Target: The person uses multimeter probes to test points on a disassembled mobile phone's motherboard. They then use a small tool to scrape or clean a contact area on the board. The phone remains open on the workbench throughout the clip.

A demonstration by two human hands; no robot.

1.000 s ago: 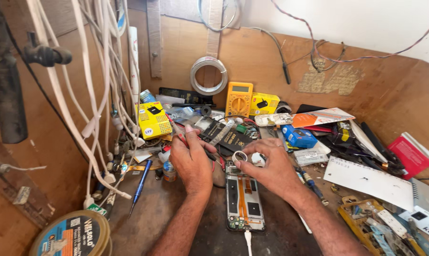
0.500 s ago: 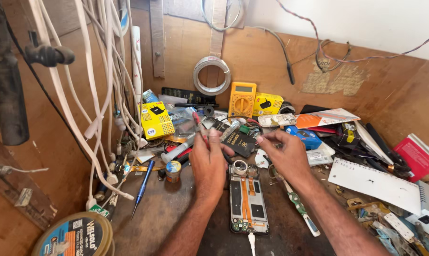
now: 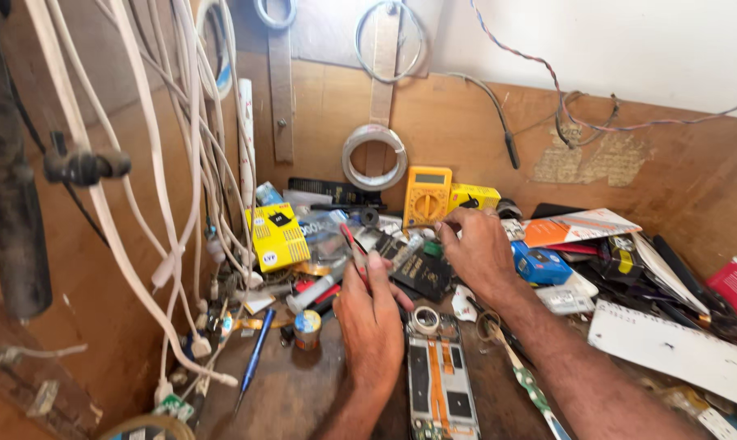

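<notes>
- Left hand (image 3: pixel 371 314) pinches red-handled tweezers (image 3: pixel 354 248) above an opened phone (image 3: pixel 440 383) lying flat on the cluttered bench.
- Right hand (image 3: pixel 474 248) curls among loose parts near a yellow multimeter (image 3: pixel 427 195); its hold is unclear.
- The phone looks light, thin and fragile; its edges seem the safest place to take hold.

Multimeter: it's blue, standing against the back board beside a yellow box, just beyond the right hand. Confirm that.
Not quite: the head view shows the multimeter is yellow-orange, not blue. It does stand against the back board beside the yellow box, just beyond the right hand.
</notes>
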